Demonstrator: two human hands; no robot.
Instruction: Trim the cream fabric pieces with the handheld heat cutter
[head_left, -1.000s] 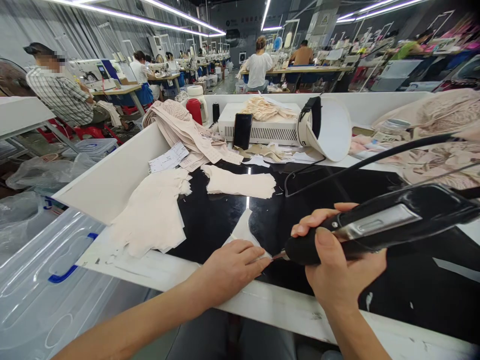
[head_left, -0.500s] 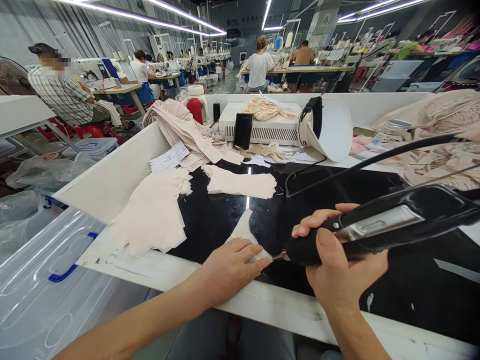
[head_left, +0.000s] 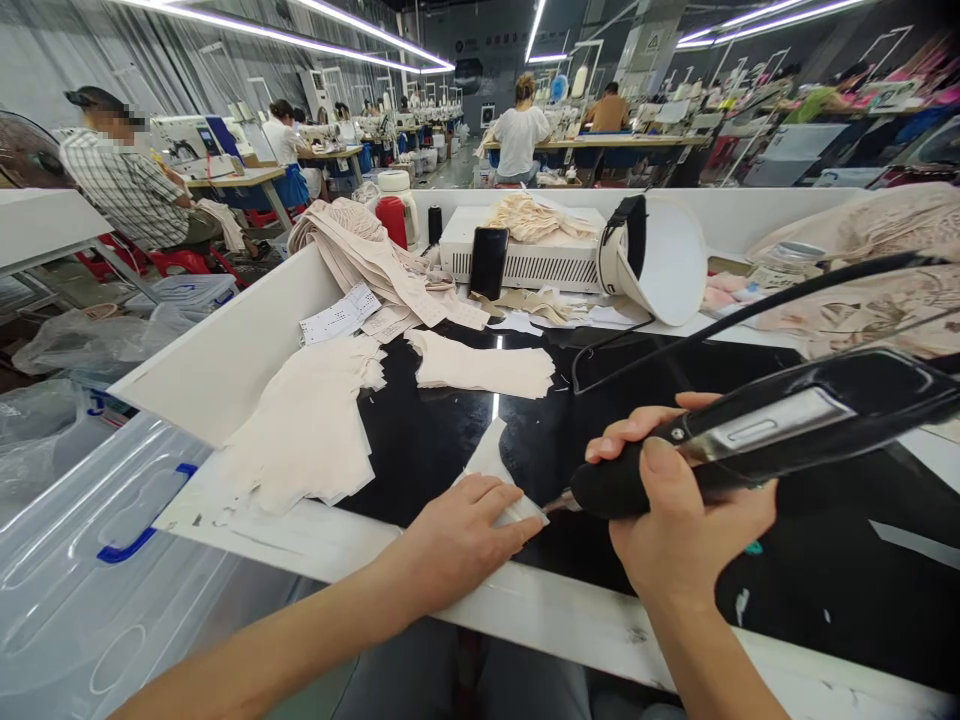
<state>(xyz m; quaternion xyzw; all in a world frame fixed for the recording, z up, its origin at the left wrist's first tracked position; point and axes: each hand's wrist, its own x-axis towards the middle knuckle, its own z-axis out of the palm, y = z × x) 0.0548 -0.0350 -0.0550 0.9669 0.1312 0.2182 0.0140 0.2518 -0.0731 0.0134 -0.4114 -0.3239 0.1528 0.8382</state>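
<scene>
My right hand [head_left: 679, 510] is wrapped around a black corded cutting tool [head_left: 757, 430] whose metal tip touches the edge of a small pale fabric piece [head_left: 491, 460] on the black tabletop [head_left: 435, 440]. My left hand [head_left: 457, 535] lies flat on that piece, fingers stretched out toward the tool's tip and pressing the cloth down. Both hands are near the table's front edge.
Stacks of cream fabric pieces [head_left: 307, 430] [head_left: 480, 365] lie to the left and behind. A white box [head_left: 525, 262] with a phone [head_left: 489, 262] leaning on it, a white lamp [head_left: 652, 255] and a red flask [head_left: 390, 220] stand at the back. A clear plastic bin [head_left: 90, 560] sits at the left. Other people work at distant tables.
The tool's handle has tilted up slightly in my right hand. My left hand stays on the fabric piece.
</scene>
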